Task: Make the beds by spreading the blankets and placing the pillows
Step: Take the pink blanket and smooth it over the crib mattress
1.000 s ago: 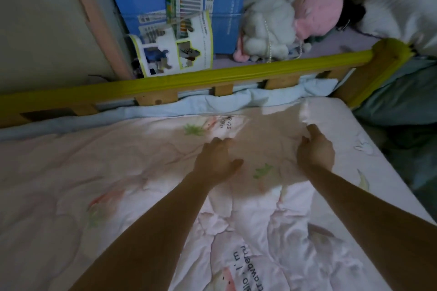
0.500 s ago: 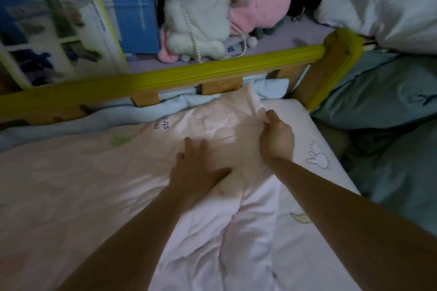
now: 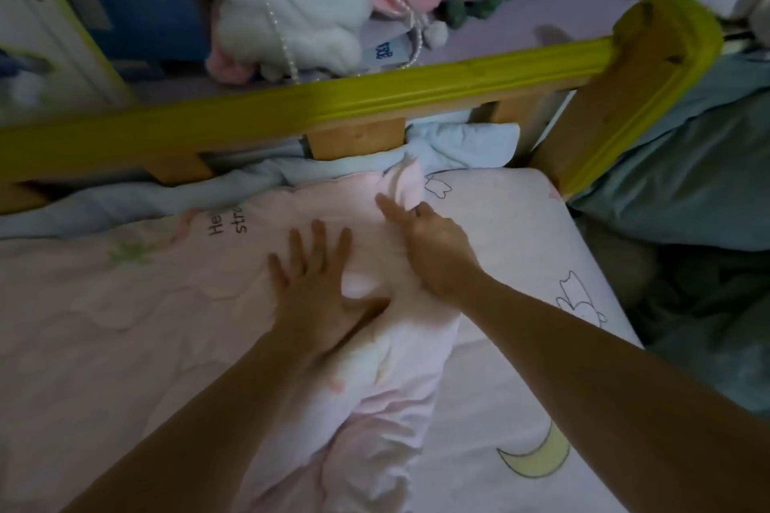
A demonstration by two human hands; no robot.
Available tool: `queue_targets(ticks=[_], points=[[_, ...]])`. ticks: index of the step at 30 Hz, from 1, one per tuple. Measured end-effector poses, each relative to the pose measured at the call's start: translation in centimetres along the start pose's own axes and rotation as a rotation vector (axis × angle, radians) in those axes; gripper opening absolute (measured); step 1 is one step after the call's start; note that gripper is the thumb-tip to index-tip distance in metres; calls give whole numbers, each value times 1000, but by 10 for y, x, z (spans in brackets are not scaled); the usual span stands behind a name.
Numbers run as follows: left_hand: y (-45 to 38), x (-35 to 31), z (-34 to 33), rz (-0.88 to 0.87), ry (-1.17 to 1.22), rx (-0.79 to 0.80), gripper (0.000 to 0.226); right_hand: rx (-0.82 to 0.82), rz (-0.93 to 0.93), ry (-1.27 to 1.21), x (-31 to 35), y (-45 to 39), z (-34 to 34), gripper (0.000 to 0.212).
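- While the person leans over the bed, the left hand lies flat, fingers spread, pressing on the pink blanket.
- The right hand pinches the blanket's bunched corner, forefinger extended.
- That corner sits beside the yellow-green rail, on the pink sheet.

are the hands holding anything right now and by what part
The right hand pinches the pink blanket at its bunched corner near the rail. The left hand holds nothing; it lies flat on the blanket.
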State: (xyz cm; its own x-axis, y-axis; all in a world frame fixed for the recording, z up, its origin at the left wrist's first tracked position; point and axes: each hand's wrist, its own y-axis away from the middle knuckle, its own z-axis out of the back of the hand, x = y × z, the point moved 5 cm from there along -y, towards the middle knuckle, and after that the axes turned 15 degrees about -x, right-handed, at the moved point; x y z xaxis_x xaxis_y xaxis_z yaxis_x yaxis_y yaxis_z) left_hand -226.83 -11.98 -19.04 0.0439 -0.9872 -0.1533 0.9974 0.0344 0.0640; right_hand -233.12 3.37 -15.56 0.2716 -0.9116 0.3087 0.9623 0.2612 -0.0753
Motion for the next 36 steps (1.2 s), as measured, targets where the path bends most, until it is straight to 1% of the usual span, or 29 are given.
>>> queue_targets(ticks=[1,4,8,9,11,13,14,15,16,17,18,19,20,21,22,24,26,27,28,29,30,31,32,33,34,35,36], points=[[1,-3,0,-30,9,-1,116,23,19,49,-7,-1,1,60],[0,-15,1,-101,8,33,117,-24,-50,120,-24,-8,0,58],[0,-14,5,-104,8,91,95,40,-148,167,-18,-8,-14,60],[5,-12,6,-103,21,96,90,32,-179,168,-17,-3,-13,62],[19,-11,11,-71,86,92,79,-46,-249,77,-15,15,-6,62],[55,-11,27,14,342,74,64,-169,-362,-167,-5,59,8,59],[65,-17,35,8,495,7,58,-229,-442,-300,-6,76,8,58],[89,-24,53,-58,565,-104,56,-260,-535,-437,1,109,13,55],[107,-31,69,-143,560,-256,51,-274,-630,-564,5,137,13,50],[136,-38,85,-228,515,-371,42,-274,-719,-679,16,176,19,40],[155,-46,94,-267,469,-445,31,-249,-807,-773,22,208,17,29],[172,-51,98,-264,430,-483,24,-191,-870,-853,32,237,15,25],[194,-57,103,-239,385,-488,20,-102,-900,-902,44,269,13,28],[213,-60,100,-174,346,-437,23,3,-905,-917,55,298,11,29],[229,-62,92,-88,304,-339,33,83,-899,-937,65,322,10,28],[248,-60,71,61,170,-118,59,201,-896,-955,75,351,12,29],[258,-58,59,155,102,16,77,336,-896,-949,85,367,19,29],[262,-59,54,198,107,58,81,410,-857,-889,89,377,22,32],[266,-61,50,235,119,88,81,471,-786,-776,93,385,25,34],[267,-61,46,265,130,113,75,522,-728,-657,95,391,26,40],[270,-63,43,280,144,128,64,520,-714,-576,95,399,27,44],[270,-64,42,283,171,140,53,481,-750,-578,93,406,27,44],[271,-68,44,277,224,142,47,402,-813,-647,89,414,32,39],[271,-72,47,271,296,136,46,300,-871,-744,84,419,36,28],[273,-76,52,266,378,129,48,169,-897,-791,78,424,43,15],[276,-82,57,246,466,125,48,24,-884,-775,72,429,53,13],[281,-89,63,208,553,117,47,-108,-854,-730,66,435,63,19]])
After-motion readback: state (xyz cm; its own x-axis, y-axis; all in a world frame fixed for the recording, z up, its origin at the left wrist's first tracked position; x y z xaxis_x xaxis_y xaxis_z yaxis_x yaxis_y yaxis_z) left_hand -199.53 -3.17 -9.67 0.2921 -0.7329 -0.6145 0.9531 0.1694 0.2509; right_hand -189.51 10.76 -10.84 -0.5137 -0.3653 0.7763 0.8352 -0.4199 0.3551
